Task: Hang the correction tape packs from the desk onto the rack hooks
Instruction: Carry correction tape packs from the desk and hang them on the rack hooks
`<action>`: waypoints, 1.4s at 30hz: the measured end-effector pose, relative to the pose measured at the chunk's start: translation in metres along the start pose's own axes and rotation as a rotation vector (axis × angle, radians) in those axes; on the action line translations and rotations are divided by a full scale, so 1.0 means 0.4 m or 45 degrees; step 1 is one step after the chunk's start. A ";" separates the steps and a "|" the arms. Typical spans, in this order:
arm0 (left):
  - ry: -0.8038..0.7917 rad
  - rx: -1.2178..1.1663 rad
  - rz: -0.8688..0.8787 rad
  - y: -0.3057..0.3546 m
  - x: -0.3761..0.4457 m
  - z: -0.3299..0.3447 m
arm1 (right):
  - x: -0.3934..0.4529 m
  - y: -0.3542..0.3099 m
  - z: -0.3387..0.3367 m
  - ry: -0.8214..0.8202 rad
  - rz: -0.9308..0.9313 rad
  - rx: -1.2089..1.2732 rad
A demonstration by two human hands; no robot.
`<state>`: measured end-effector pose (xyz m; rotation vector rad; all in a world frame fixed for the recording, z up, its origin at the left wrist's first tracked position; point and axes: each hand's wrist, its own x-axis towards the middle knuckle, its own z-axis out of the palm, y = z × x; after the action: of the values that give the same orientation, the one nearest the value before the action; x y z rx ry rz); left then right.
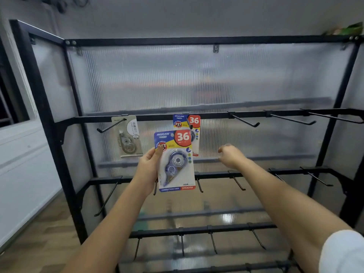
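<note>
1. Correction tape pack (175,160), blue and red with a big "36", stood upright in your left hand (148,166), in front of the black rack (47,123) and level with the gap between its top two hook rails.
2. You faced a rack backed by ribbed translucent panels (197,79); a pale wall (21,166) ran along the left, with wood-patterned floor (39,239) below it. No surface showed anywhere in view.
3. Your left grip pinched the pack by its left edge, thumb on the printed front near the top corner and fingers behind the card.
4. Your right hand (230,156) hung just right of the pack, apart from it, fingers loosely curled and holding nothing.
5. A second matching pack (188,133) already hung on a hook of the top rail (216,115), directly behind and slightly above the one you held, which covered its lower left part.
6. A grey pack (129,136) hung further left on the same rail, tilted a little, with its hook (111,126) jutting toward you.
7. To the right, three bare hooks (244,121) stuck out from the top rail, well apart from both hands.
8. Below your forearms, the middle rail (212,175) and the lower rail (197,229) carried more bare hooks pointing forward and down, close beneath the held pack's bottom edge.
</note>
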<state>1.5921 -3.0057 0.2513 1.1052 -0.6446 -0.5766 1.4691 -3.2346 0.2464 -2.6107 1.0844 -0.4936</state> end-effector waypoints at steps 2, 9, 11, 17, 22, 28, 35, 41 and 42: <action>-0.020 0.029 -0.004 0.005 -0.018 0.005 | -0.012 0.020 -0.021 0.006 0.000 -0.102; -0.185 0.069 0.053 0.020 -0.069 0.034 | -0.062 0.019 -0.045 0.051 0.003 -0.121; -0.209 0.073 0.084 0.033 -0.072 0.052 | -0.072 0.012 -0.044 0.061 -0.005 -0.124; -0.129 0.137 0.158 0.049 -0.053 0.103 | -0.081 0.004 -0.040 0.061 0.012 -0.130; -0.055 0.143 0.166 0.030 -0.037 0.120 | -0.086 0.013 -0.043 0.035 0.014 -0.141; 0.028 0.224 0.176 0.018 -0.003 0.119 | -0.075 0.018 -0.035 -0.009 0.015 -0.144; 0.111 0.312 0.095 0.009 0.097 0.127 | -0.041 0.025 -0.030 -0.070 -0.025 -0.103; 0.212 0.414 0.079 0.001 0.196 0.139 | 0.001 0.031 -0.024 -0.076 -0.052 -0.081; 0.223 0.430 0.079 -0.001 0.211 0.139 | 0.008 0.032 -0.024 -0.076 -0.058 -0.082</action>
<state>1.6093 -3.1000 0.2836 1.4292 -0.6346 -0.3185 1.4593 -3.2467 0.2508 -2.6929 1.0404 -0.3937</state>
